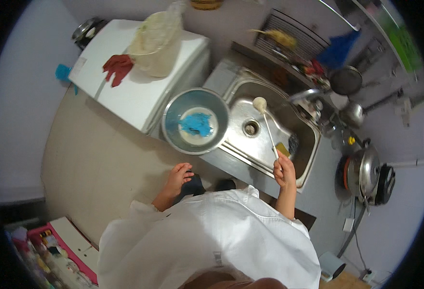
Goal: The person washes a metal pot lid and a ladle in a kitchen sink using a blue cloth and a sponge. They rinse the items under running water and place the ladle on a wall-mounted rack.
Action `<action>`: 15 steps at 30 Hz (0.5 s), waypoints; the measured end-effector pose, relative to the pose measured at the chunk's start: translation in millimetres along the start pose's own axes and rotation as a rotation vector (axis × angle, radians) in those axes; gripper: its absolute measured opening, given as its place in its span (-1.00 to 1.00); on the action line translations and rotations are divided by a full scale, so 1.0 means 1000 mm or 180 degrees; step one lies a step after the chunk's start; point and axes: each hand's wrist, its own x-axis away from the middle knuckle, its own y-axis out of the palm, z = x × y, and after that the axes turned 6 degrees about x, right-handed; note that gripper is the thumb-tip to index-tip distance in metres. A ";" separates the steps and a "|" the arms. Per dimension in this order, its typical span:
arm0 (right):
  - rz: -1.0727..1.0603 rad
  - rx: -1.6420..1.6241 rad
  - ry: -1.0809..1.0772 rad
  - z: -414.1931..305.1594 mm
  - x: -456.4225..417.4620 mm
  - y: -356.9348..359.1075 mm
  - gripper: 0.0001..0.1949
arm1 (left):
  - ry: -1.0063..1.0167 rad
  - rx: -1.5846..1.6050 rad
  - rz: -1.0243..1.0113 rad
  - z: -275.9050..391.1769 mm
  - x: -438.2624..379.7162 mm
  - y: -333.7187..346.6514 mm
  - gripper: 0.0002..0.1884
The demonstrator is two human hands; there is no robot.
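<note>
My right hand (284, 169) is closed around the white handle of a long round-headed brush (268, 126). Its pale bulbous head points away from me, above the stainless steel sink (239, 112). A yellow-green scouring pad (282, 149) and a dark wire scrubber (293, 144) lie in the sink close to that hand. My left hand (178, 177) holds nothing, its fingers loosely curled and slightly apart. It hangs over the floor, in front of a large metal basin (173, 124). Inside the basin is a crumpled blue item (196, 124), perhaps a cloth or glove.
On the white chest-like appliance (129, 103) at left are a red glove (118, 68) and a plastic-lined bucket (158, 54). A faucet (306, 94) reaches over the sink's far right side. Pans (346, 80) hang on the wall; a lidded pot (364, 171) stands on the right counter.
</note>
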 end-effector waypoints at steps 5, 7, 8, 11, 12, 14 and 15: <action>-0.0285 0.0176 -0.0376 -0.012 -0.027 0.130 -0.65 | -0.0135 0.0064 0.0039 0.025 -0.005 -0.057 -0.76; -0.0602 0.0361 -0.0561 -0.024 -0.047 0.190 -0.64 | -0.0150 0.0115 0.0078 0.034 -0.006 -0.077 -0.75; -0.0669 0.0543 -0.0765 -0.028 -0.058 0.220 -0.63 | -0.0112 0.0162 0.0096 0.040 -0.004 -0.086 -0.75; -0.0524 0.1677 -0.1373 -0.044 -0.096 0.309 -0.65 | 0.0028 0.0358 0.0289 0.053 0.003 -0.119 -0.71; -0.0308 0.2575 -0.1731 -0.052 -0.115 0.331 -0.67 | 0.0059 0.0415 0.0355 0.056 0.006 -0.129 -0.69; 0.0139 0.4401 -0.2682 -0.064 -0.148 0.373 -0.71 | 0.0115 0.0532 0.0442 0.056 0.008 -0.150 -0.68; 0.0356 0.5317 -0.3290 -0.069 -0.161 0.397 -0.72 | 0.0148 0.0590 0.0487 0.057 0.008 -0.158 -0.67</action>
